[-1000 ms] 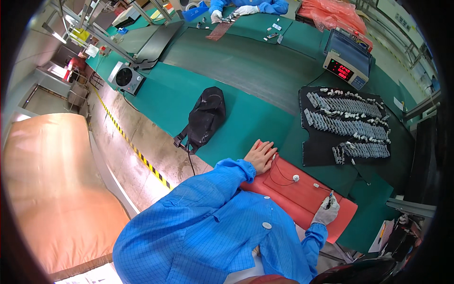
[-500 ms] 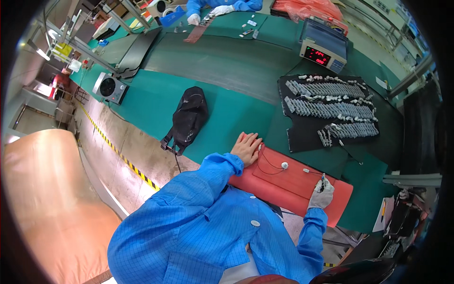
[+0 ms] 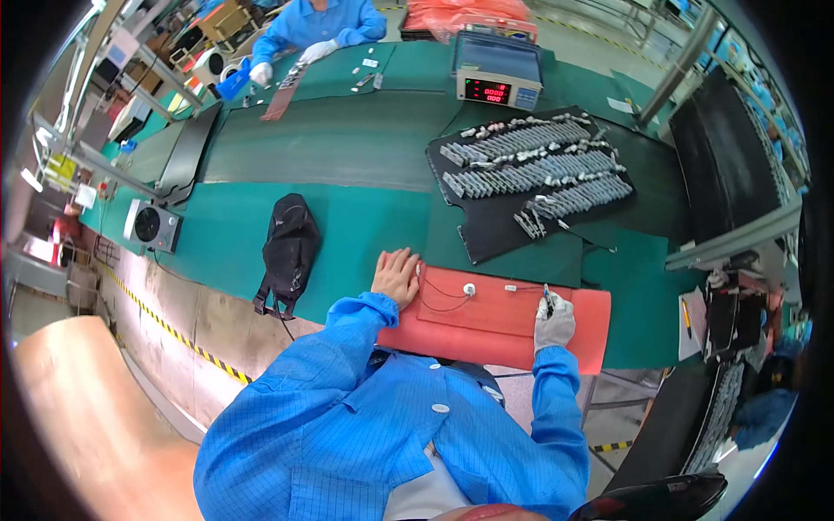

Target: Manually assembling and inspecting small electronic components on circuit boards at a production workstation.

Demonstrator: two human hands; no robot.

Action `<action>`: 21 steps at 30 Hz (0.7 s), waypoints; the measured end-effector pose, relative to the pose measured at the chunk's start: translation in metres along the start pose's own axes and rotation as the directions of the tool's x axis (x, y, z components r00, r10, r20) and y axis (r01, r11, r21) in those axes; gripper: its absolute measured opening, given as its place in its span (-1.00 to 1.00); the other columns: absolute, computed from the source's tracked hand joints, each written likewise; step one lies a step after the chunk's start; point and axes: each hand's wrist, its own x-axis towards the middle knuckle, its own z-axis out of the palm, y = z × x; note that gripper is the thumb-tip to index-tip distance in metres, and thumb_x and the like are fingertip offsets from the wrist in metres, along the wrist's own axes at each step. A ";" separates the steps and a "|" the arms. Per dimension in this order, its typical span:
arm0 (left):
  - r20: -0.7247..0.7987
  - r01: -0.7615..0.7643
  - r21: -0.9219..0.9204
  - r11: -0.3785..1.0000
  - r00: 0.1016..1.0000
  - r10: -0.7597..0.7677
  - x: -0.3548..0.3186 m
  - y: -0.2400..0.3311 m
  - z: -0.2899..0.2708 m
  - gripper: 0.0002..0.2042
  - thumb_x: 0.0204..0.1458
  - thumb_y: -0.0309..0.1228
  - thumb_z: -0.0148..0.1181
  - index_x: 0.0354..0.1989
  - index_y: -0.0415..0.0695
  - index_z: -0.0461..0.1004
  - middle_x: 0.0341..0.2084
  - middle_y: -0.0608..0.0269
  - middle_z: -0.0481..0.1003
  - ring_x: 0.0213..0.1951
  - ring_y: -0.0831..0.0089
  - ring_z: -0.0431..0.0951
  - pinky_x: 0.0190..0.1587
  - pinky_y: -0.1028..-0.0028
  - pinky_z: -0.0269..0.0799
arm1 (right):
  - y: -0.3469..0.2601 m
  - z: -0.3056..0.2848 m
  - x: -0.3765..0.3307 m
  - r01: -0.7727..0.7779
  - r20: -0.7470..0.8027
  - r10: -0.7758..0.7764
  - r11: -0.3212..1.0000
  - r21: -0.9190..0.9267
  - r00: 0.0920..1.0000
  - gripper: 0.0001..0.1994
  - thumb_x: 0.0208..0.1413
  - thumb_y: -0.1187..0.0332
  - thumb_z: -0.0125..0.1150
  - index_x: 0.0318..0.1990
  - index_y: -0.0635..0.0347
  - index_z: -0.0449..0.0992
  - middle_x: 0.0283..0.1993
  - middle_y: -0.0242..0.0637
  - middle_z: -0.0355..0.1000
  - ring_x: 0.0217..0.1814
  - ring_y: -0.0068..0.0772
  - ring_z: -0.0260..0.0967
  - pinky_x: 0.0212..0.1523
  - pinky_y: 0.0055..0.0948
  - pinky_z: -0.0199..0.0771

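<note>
My bare left hand lies with fingers stretched out on the left edge of a red mat, beside one end of a thin dark cable. A round white piece sits along that cable. My right hand, in a white glove, is closed at the mat's right part around a slim dark pen-like thing; its exact kind is too small to tell. Just left of these fingers, a small white connector with a thin lead rests on the mat.
Rows of small grey parts cover a black mat beyond my right hand. Behind stands a bench meter with a red display. A black bag and a small fan heater are at left. Across the bench a gloved co-worker handles parts.
The whole view has turned, so the bench things sit further left in the picture. Both hands keep their places on the red mat. The meter's display reads differently.
</note>
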 end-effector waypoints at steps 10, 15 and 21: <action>-0.042 0.009 0.028 1.000 0.999 -0.008 -0.003 0.001 0.003 -0.53 -0.08 -0.31 0.04 0.08 -0.11 0.33 0.08 0.02 0.31 0.16 0.14 0.25 0.26 0.07 -0.02 | 0.003 0.004 -0.002 0.019 -0.056 -0.019 1.000 0.003 0.998 -0.80 0.00 0.17 0.22 -0.25 -0.01 0.52 -0.32 -0.25 0.43 -0.40 -0.09 0.45 -0.41 -0.15 0.48; -0.045 -0.005 0.029 1.000 0.999 0.006 -0.005 0.002 0.006 -0.53 -0.03 -0.30 0.00 0.11 -0.11 0.31 0.11 0.03 0.29 0.19 0.15 0.22 0.26 0.09 -0.02 | 0.004 0.001 -0.003 -0.002 -0.073 0.000 1.000 -0.021 0.997 -0.80 0.01 0.15 0.20 -0.25 -0.04 0.52 -0.33 -0.25 0.42 -0.39 -0.10 0.45 -0.40 -0.16 0.48; -0.049 0.056 0.030 0.998 0.997 -0.054 -0.016 -0.002 0.016 -0.51 0.03 -0.26 0.00 0.17 -0.12 0.26 0.18 0.00 0.22 0.23 0.11 0.17 0.28 0.10 -0.04 | 0.004 0.005 -0.004 0.001 -0.062 -0.003 1.000 -0.025 0.998 -0.82 0.02 0.15 0.18 -0.28 -0.04 0.52 -0.32 -0.22 0.44 -0.39 -0.07 0.45 -0.36 -0.13 0.47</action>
